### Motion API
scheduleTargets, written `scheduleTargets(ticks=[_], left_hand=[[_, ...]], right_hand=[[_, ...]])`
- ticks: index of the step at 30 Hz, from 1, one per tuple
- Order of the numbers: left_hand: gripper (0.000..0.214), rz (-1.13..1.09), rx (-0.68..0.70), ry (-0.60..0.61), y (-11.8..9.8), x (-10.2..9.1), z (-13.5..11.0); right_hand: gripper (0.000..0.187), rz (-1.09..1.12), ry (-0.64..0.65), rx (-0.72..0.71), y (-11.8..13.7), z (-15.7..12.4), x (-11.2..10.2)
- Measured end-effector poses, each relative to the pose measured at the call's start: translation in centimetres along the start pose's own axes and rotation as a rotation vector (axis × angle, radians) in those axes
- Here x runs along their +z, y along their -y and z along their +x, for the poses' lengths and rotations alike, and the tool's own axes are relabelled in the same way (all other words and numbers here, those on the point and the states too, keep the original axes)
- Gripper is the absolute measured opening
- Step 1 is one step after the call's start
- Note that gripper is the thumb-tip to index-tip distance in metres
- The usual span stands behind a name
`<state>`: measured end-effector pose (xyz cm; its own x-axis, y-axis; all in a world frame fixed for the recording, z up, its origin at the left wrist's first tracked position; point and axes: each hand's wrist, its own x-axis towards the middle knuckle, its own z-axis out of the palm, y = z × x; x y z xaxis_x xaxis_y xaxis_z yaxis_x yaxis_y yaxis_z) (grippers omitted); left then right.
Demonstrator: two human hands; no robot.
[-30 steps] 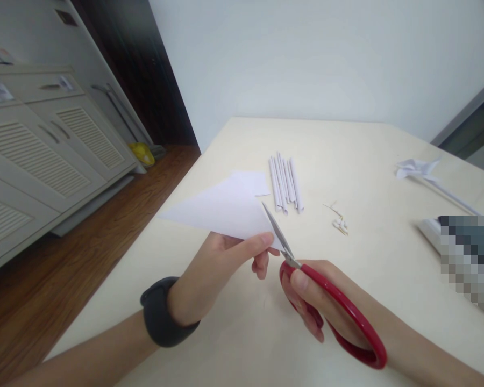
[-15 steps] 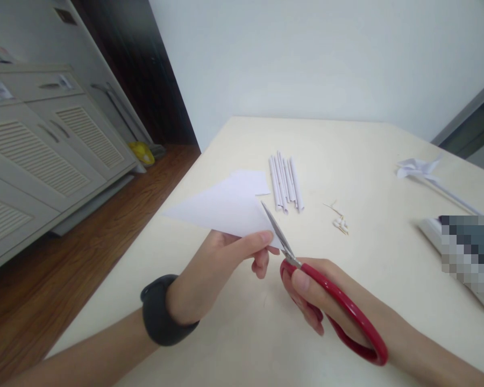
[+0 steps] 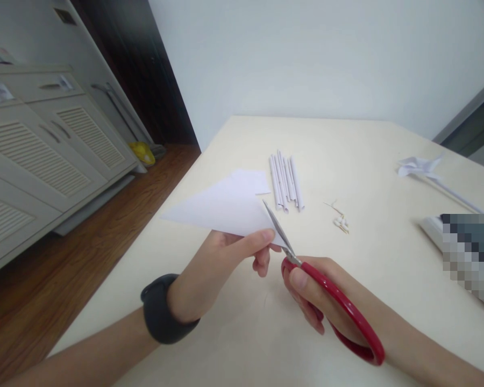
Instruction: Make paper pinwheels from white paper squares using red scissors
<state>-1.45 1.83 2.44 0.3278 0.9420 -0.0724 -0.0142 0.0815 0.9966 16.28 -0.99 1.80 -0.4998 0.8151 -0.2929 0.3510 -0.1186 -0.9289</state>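
Between the thumb and fingers of my left hand [image 3: 242, 250] is a white sheet of paper [image 3: 221, 207] with a pointed left corner, held above the table. My right hand [image 3: 318, 285] grips scissors [image 3: 342, 301] with red handles. Their metal blades lie along the paper's right corner, just beyond my left thumb; the lower blade is largely hidden behind the sheet. Another white paper piece [image 3: 255, 179] shows behind the held sheet. A dark band [image 3: 165, 309] is on my left wrist.
Several rolled white paper tubes [image 3: 286, 183] lie behind the scissor tips. Small white and yellowish bits [image 3: 341, 222] are to their right. At the far right are a paper pinwheel on a stick [image 3: 419, 165] and a partly blurred-out light object [image 3: 433, 226]. A louvred cabinet [image 3: 44, 140] stands left.
The scissors have shifted very slightly, and the blades look a little closer together on the paper's corner. Both hands otherwise keep nearly the same place.
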Motion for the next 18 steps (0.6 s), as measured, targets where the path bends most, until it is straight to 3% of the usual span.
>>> scheduleTargets(ticks=[18], left_hand=[[0.035, 0.071, -0.006, -0.012, 0.07, -0.07, 0.00]], right_hand=[[0.033, 0.112, 0.028, -0.008, 0.12, -0.09, 0.13]])
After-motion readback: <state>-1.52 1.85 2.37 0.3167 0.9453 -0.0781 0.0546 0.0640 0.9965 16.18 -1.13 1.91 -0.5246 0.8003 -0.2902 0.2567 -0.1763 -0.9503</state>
